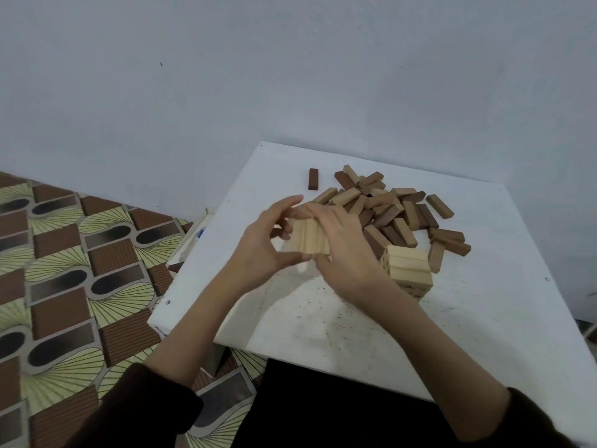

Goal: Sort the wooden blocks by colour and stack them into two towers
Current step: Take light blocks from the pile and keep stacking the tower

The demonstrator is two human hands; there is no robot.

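A bundle of light wooden blocks (309,237) is held side by side above the white table (452,334). My left hand (268,240) grips its left side with thumb and fingers. My right hand (342,247) grips its right side from above. A short tower of light blocks (408,268) stands just right of my right hand. Behind it lies a loose pile of mixed light and dark brown blocks (391,210).
A single dark block (313,179) lies apart at the back left of the table. The wall (290,76) runs close behind the table. A patterned floor (71,270) lies to the left, below the table's left edge.
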